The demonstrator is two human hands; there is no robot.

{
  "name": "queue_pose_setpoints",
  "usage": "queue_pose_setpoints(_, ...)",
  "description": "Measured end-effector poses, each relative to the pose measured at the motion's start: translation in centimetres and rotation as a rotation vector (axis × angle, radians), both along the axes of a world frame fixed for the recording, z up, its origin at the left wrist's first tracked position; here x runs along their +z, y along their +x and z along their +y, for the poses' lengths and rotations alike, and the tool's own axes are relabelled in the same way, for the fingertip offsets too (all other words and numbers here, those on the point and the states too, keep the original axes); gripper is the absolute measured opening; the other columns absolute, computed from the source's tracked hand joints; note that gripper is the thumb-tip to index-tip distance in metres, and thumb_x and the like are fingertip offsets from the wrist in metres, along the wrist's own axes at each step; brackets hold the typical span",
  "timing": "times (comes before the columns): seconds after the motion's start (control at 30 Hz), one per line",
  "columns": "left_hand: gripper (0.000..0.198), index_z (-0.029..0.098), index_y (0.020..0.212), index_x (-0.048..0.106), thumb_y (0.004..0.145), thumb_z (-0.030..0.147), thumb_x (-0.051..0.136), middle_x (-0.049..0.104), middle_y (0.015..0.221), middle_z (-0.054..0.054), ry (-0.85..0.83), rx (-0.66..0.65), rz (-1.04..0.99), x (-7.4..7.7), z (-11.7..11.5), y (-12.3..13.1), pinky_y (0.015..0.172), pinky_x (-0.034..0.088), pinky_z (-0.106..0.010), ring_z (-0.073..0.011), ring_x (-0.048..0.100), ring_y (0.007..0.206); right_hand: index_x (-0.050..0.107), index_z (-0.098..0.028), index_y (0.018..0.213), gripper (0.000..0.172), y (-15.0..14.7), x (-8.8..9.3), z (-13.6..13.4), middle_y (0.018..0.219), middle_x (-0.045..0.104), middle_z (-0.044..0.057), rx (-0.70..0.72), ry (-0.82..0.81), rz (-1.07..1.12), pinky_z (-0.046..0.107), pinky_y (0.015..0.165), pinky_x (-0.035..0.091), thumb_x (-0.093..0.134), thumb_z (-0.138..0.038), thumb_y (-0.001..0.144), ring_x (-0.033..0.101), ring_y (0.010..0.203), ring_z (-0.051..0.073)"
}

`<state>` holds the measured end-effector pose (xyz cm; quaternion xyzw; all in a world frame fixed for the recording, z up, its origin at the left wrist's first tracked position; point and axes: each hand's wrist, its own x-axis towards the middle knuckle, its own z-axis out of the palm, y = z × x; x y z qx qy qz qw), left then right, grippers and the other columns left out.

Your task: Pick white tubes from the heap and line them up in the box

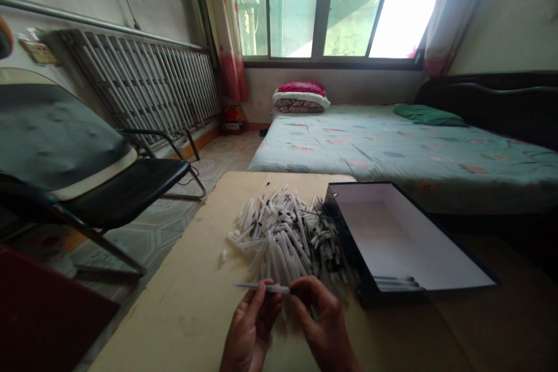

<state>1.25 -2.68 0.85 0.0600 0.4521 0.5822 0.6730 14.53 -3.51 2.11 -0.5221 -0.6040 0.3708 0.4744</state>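
Observation:
In front of me a slim white pen (276, 288) is held level, its thin pointed tip to the left. My left hand (250, 325) pinches its barrel between thumb and fingers. At the pen's right end my right hand (320, 319) is closed on a small dark end piece (294, 290); whether that piece is fully seated cannot be made out. Just beyond my hands lies a heap of white pen barrels (279, 250) with small black bits among them. Dark-tipped pen parts (325, 238) are piled at its right side.
An open box (392, 226) with a white inside stands right of the heap, several pens (396, 283) lying along its near wall. All this rests on a pale tabletop (174, 308). Beyond are a bed (349, 145) and, to the left, a black chair (126, 186).

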Motion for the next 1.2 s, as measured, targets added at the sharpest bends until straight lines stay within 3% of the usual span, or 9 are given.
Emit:
queue_pose_setpoints(0.33,0.010,0.010,0.088,0.063,0.080,0.007,0.058,0.073,0.075,-0.010,0.014,0.012,0.032,0.3,-0.1,0.0,0.061,0.057,-0.022,-0.0142,0.069,0.064,0.060,-0.016,0.088,0.015,-0.2,-1.2,0.2,0.077,0.065,0.004,0.020,-0.059,0.166,0.021,0.061,0.046,0.057,-0.030,0.084,0.060,0.069,0.015)
queue_pose_setpoints(0.5,0.010,0.010,0.087,0.064,0.078,0.009,0.061,0.073,0.076,-0.011,0.038,-0.005,0.077,0.4,-0.2,0.0,0.062,0.057,-0.023,-0.0150,0.069,0.064,0.060,-0.015,0.086,0.023,-0.4,-1.6,0.0,0.067,0.063,0.003,0.003,-0.127,0.230,0.022,0.057,0.046,0.056,-0.037,0.084,0.058,0.060,0.014)
queue_pose_setpoints(0.6,0.011,0.010,0.086,0.064,0.075,0.010,0.065,0.073,0.075,-0.011,0.045,-0.017,0.086,0.5,-0.3,0.1,0.062,0.056,-0.023,-0.0154,0.069,0.064,0.058,-0.015,0.083,0.026,-0.6,-1.8,-0.1,0.063,0.060,0.001,-0.015,-0.127,0.174,0.021,0.055,0.044,0.052,-0.040,0.086,0.056,0.057,0.013)
queue_pose_setpoints(0.83,0.025,0.011,0.084,0.067,0.063,0.020,0.077,0.073,0.076,-0.009,0.078,-0.060,0.091,0.6,-0.4,-0.1,0.064,0.056,-0.023,-0.0161,0.068,0.065,0.044,-0.019,0.059,0.040,-0.3,-2.4,0.3,0.056,0.047,-0.002,-0.072,0.060,-0.223,0.019,0.050,0.033,0.035,-0.040,0.093,0.047,0.052,0.010)
queue_pose_setpoints(1.03,0.031,0.012,0.083,0.068,0.060,0.029,0.079,0.073,0.073,-0.006,0.114,-0.062,0.139,0.4,-0.2,-0.3,0.065,0.055,-0.023,-0.0156,0.067,0.066,0.050,-0.019,0.082,0.021,0.0,-1.8,0.4,0.067,0.054,-0.002,0.071,0.054,-0.199,0.017,0.052,0.036,0.040,-0.035,0.091,0.052,0.057,0.010)
queue_pose_setpoints(1.2,0.032,0.013,0.081,0.068,0.058,0.031,0.080,0.073,0.074,-0.006,0.119,-0.082,0.152,0.7,-0.3,-0.1,0.064,0.054,-0.023,-0.0157,0.067,0.065,0.044,-0.021,0.067,0.036,-0.2,-2.7,0.4,0.055,0.051,-0.003,0.056,-0.051,-0.187,0.017,0.048,0.034,0.028,-0.038,0.095,0.050,0.048,0.010)
